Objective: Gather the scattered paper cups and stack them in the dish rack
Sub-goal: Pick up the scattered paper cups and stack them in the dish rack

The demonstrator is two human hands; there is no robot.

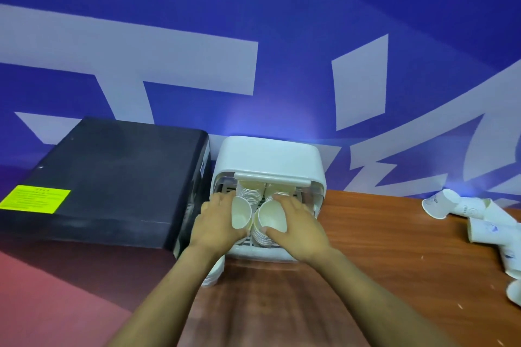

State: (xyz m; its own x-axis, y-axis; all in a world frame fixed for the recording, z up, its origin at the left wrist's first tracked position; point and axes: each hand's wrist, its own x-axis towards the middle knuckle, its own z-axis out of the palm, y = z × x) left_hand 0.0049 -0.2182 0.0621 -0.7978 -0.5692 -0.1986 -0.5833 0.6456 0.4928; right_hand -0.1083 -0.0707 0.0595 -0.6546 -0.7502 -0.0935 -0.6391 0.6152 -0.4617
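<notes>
Reaching into the open front of a white dish rack (269,155) on a wooden counter (380,248), a person works two stacks of paper cups at once. The left hand (215,222) curls its fingers (222,198) round the side of the left stack of paper cups (241,215), whose top cup tilts with its open mouth toward the camera. The right hand (297,224) wraps the right stack of paper cups (269,220), fingers (287,204) spread over the far rim and the thumb pressed against the near edge. Both stacks rest on the slatted tray at the rack's front. Behind them, deeper in the rack under the raised lid, two further stacks of cups (251,191) stand upright. Scattered paper cups (465,214) lie on their sides at the counter's right edge, well apart from the rack, some nested into one another. A black appliance (112,177) with a yellow label (35,200) sits just beside the rack on the left. A white stack (215,270), partly hidden under the left forearm, sits near the rack's front corner. A blue wall with white lettering (253,22) fills the background.
</notes>
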